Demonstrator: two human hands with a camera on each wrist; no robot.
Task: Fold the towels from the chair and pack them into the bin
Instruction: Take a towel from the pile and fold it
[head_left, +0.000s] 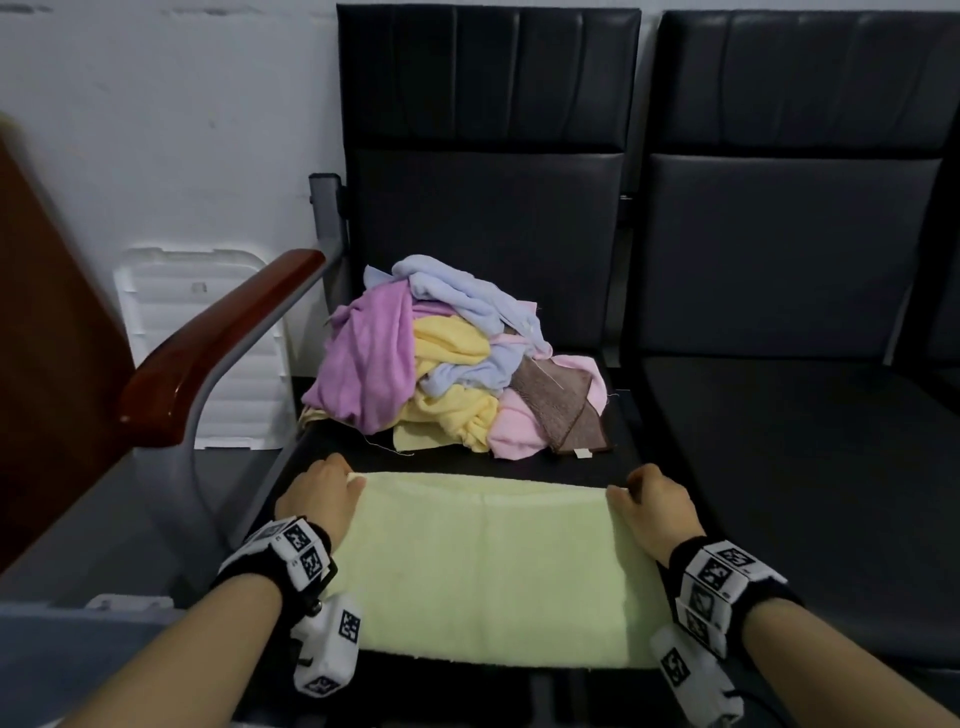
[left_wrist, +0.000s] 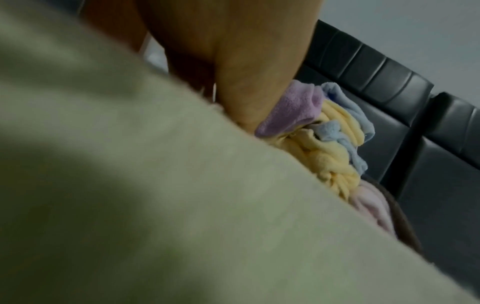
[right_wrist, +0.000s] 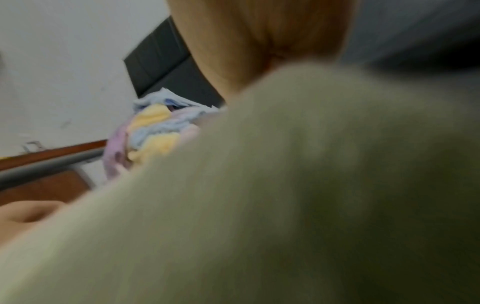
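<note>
A pale green towel (head_left: 488, 566) lies flat on the front of the black chair seat (head_left: 618, 447), folded into a wide rectangle. My left hand (head_left: 324, 491) pinches its far left corner and my right hand (head_left: 652, 501) pinches its far right corner. Behind it sits a heap of towels (head_left: 441, 364) in purple, yellow, light blue, pink and brown. In the left wrist view the green towel (left_wrist: 155, 195) fills the frame below my fingers (left_wrist: 244, 78), with the heap (left_wrist: 327, 148) beyond. The right wrist view is blurred: green towel (right_wrist: 285, 195), heap (right_wrist: 153, 131). No bin is in view.
A wooden armrest (head_left: 218, 343) on a grey metal frame borders the seat on the left. A second black chair (head_left: 800, 415) stands to the right. A white foam panel (head_left: 208, 322) leans on the wall behind the armrest.
</note>
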